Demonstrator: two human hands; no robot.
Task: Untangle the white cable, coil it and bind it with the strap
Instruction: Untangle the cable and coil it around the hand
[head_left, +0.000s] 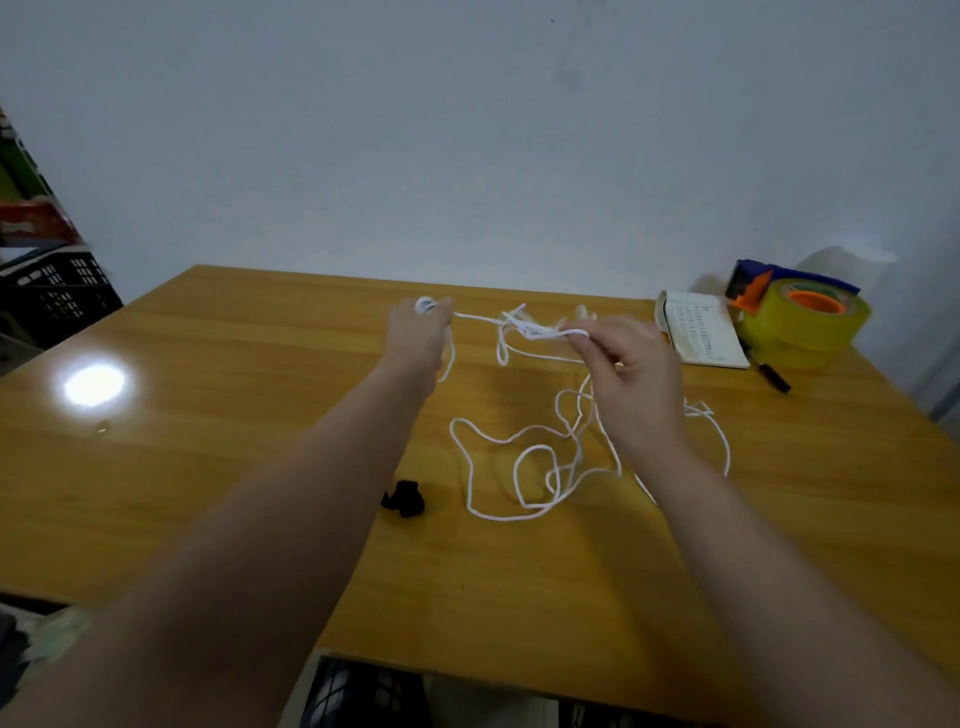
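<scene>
At the near edge of the wooden table (218, 519), a bit of checked fabric (358, 691) shows below the tabletop. Two bare forearms reach out over the wood from there.

A little farther in, just right of the left forearm, the black strap (404, 500) lies crumpled on the table, apart from both hands. To its right the white cable (557, 475) sprawls in loose, crossing loops on the surface, still tangled and uncoiled. Several strands rise from this heap towards the right hand.

A bright patch of reflected light (93, 384) sits on the wood to the left.

Farther on, both hands are raised above the table. The right hand (636, 374) pinches a strand between thumb and fingertips, with the other fingers curled. From that pinch the cable runs left through a small knotted cluster to the left hand (418, 332). Its fingers are curled round a rounded white bit of the cable at its far side. That bit is too blurred to tell what it is. More cable hangs in a loop beneath this hand.

At the far right of the table lie a small open booklet (701, 332) and a dark pen (774, 376) just right of it. Behind them stands a tape dispenser (800, 317) with a yellow roll. A black crate (57, 296) stands off the table at the far left, and a pale wall (467, 130) closes the scene.
</scene>
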